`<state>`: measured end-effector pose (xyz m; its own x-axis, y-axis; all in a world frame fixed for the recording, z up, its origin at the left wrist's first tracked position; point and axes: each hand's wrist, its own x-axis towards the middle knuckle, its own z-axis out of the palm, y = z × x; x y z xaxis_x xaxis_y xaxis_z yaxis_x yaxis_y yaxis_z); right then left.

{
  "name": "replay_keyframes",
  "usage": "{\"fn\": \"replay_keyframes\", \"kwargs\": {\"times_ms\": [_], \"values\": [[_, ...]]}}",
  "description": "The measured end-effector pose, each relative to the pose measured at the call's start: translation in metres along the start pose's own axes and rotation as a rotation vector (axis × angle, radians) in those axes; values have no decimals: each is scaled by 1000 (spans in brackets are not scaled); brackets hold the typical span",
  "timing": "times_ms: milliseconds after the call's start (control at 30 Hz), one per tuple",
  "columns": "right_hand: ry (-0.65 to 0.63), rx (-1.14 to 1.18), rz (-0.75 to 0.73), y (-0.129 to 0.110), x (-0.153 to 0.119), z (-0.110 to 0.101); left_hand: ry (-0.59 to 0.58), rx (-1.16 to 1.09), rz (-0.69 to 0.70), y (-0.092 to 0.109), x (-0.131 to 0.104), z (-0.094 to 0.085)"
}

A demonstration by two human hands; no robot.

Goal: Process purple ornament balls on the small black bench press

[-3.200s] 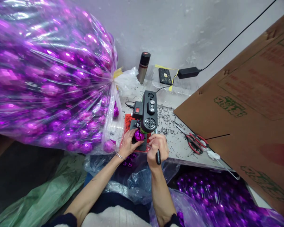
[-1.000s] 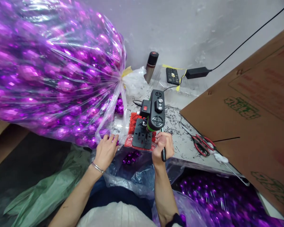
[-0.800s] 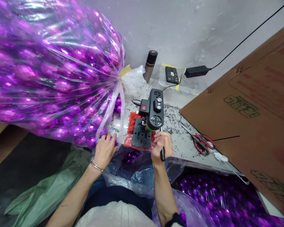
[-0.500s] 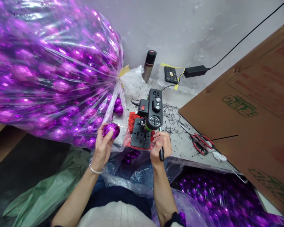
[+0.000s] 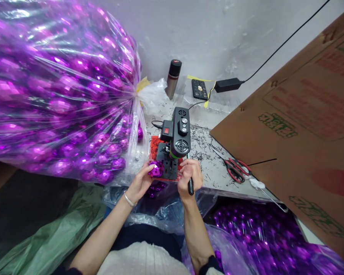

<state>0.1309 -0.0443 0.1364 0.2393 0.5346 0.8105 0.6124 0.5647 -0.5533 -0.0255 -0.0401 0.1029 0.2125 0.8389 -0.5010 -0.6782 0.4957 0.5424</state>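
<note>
Here we have the purple ball (image 5: 156, 169), shiny and faceted, held at the left front of the machine's (image 5: 181, 131) black base plate (image 5: 169, 174), right by the bench's (image 5: 215, 176) front edge; whether it touches the plate, we can't tell. And our machine stands upright near that same edge, two round vents on top, black lever handle (image 5: 190, 187) pointing frontward.

We now have our left hand (image 5: 143, 180) at the machine (image 5: 181, 130), its purple ball (image 5: 156, 169) over the left edge of the plate (image 5: 170, 172); a moment ago we held that ball beside the bag (image 5: 153, 94). The earliest ball has left the plate.
</note>
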Motion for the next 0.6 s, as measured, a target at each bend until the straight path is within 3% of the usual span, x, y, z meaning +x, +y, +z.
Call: {"fn": "replay_keyframes", "kwargs": {"times_ms": [233, 400, 600], "values": [[-9, 17, 17, -3, 3, -1, 71, 94, 12, 5, 15, -3], [-1, 37, 86, -16, 19, -2, -21, 46, 60, 10, 22, 1], [-31, 39, 176, -27, 33, -5, 9, 109, 144, 3, 32, 3]]}}
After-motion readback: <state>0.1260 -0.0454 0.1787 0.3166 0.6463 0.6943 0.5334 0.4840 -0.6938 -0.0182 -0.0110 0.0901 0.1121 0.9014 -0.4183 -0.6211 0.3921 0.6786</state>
